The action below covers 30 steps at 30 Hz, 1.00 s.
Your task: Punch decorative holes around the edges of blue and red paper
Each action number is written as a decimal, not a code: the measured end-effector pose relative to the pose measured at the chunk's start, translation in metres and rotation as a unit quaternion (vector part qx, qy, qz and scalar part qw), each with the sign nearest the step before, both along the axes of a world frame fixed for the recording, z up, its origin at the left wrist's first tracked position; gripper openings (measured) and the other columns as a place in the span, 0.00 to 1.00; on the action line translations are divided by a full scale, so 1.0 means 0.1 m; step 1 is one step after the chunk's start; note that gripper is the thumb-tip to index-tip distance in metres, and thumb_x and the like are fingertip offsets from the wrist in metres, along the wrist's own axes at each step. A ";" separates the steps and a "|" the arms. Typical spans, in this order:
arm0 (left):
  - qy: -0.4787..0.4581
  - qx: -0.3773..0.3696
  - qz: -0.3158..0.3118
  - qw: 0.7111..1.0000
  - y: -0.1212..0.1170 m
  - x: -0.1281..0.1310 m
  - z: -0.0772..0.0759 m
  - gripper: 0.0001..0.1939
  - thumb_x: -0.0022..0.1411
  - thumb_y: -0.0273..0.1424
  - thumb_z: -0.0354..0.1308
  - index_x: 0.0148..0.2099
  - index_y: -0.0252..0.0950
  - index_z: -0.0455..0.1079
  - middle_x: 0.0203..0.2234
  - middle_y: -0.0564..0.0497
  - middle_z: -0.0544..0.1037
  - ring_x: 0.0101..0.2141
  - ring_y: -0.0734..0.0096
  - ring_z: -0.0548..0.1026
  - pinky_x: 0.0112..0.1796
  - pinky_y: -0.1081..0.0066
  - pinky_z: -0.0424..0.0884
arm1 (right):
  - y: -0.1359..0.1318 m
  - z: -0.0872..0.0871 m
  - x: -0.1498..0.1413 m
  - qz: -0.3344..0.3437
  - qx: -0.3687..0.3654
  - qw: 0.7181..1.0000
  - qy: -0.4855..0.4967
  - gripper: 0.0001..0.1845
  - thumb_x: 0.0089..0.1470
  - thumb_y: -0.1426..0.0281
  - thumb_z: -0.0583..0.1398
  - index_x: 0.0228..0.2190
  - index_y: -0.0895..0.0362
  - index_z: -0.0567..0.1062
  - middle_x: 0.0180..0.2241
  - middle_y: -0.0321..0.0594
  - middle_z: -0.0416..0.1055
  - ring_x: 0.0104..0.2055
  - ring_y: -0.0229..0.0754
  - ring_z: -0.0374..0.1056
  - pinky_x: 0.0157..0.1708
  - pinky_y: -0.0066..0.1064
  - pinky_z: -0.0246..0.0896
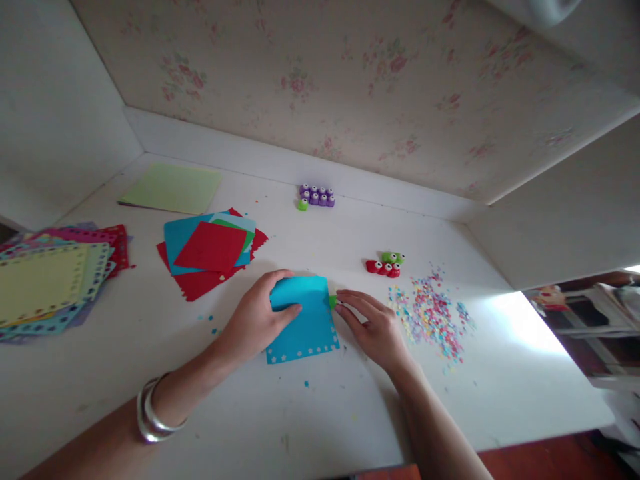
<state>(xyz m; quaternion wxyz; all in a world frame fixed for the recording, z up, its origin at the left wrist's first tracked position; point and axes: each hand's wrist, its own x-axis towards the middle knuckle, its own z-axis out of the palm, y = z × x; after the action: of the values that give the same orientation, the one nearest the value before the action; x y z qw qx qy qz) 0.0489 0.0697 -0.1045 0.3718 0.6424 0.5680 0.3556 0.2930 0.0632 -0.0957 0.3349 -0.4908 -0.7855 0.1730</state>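
A sheet of blue paper (305, 313) lies on the white table, with small star-shaped holes along its near edge and lower right corner. My left hand (263, 310) grips its left side, thumb on top and the fingers partly hidden at the far edge. At the sheet's right edge, my right hand (373, 327) holds a small green craft punch (333, 303) between thumb and fingers; most of the punch is covered. To the right, red craft punches (384, 269) and green craft punches (393, 257) stand together.
Confetti (437, 313) is scattered at right. Purple punches (320, 197) stand near the back wall beside another green one. Colored sheets (213, 247), pale green paper (173, 187) and a stack of punched sheets (45, 280) lie at left.
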 end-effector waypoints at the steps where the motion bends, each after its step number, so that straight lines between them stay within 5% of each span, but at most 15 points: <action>1: -0.002 -0.007 0.000 1.000 0.00 0.00 0.00 0.25 0.60 0.36 0.63 0.58 0.42 0.65 0.54 0.46 0.73 0.54 0.55 0.71 0.54 0.56 0.69 | 0.00 0.00 0.00 -0.001 -0.002 1.000 0.001 0.10 0.63 0.68 0.60 0.44 0.50 0.80 0.45 0.41 0.79 0.45 0.46 0.77 0.40 0.39 0.80; 9: -0.011 -0.024 0.005 1.000 0.01 -0.02 0.00 0.26 0.59 0.38 0.65 0.58 0.42 0.66 0.53 0.46 0.74 0.52 0.53 0.73 0.53 0.55 0.70 | 0.02 0.01 -0.02 -0.019 0.008 0.999 0.025 0.09 0.62 0.68 0.61 0.42 0.51 0.80 0.43 0.41 0.80 0.43 0.46 0.77 0.45 0.40 0.78; 14: -0.012 -0.023 0.001 1.000 0.01 -0.01 0.04 0.25 0.59 0.37 0.64 0.57 0.42 0.67 0.53 0.47 0.74 0.52 0.54 0.73 0.54 0.55 0.69 | 0.02 0.00 -0.03 -0.030 -0.010 0.999 0.042 0.09 0.62 0.68 0.61 0.42 0.52 0.80 0.43 0.42 0.80 0.43 0.45 0.77 0.31 0.32 0.79; 18: -0.007 -0.012 0.000 1.000 0.01 0.00 0.06 0.24 0.58 0.35 0.64 0.56 0.40 0.67 0.51 0.46 0.75 0.51 0.54 0.74 0.54 0.55 0.69 | 0.01 0.00 -0.01 -0.038 -0.012 0.998 0.056 0.09 0.62 0.68 0.61 0.41 0.51 0.81 0.43 0.42 0.80 0.44 0.45 0.77 0.33 0.33 0.79; 22: -0.007 -0.019 -0.001 1.000 0.02 -0.01 0.05 0.24 0.58 0.36 0.64 0.56 0.40 0.68 0.52 0.45 0.75 0.51 0.53 0.74 0.53 0.54 0.70 | 0.01 -0.01 0.00 -0.053 -0.020 0.996 0.063 0.09 0.61 0.67 0.61 0.41 0.50 0.81 0.43 0.42 0.79 0.43 0.45 0.77 0.20 0.27 0.74; 30: -0.032 -0.054 0.010 0.998 0.02 -0.02 0.06 0.25 0.57 0.38 0.64 0.56 0.40 0.68 0.53 0.45 0.75 0.51 0.52 0.74 0.52 0.55 0.71 | 0.00 -0.01 -0.01 -0.046 -0.016 0.996 0.072 0.08 0.60 0.68 0.62 0.41 0.50 0.81 0.43 0.40 0.79 0.43 0.44 0.77 0.17 0.25 0.72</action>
<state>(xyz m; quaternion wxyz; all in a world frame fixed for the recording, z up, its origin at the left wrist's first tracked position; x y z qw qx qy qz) 0.0468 0.0717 -0.0982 0.4203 0.6039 0.5804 0.3489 0.2924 0.0636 -0.0968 0.3904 -0.5181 -0.7328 0.2052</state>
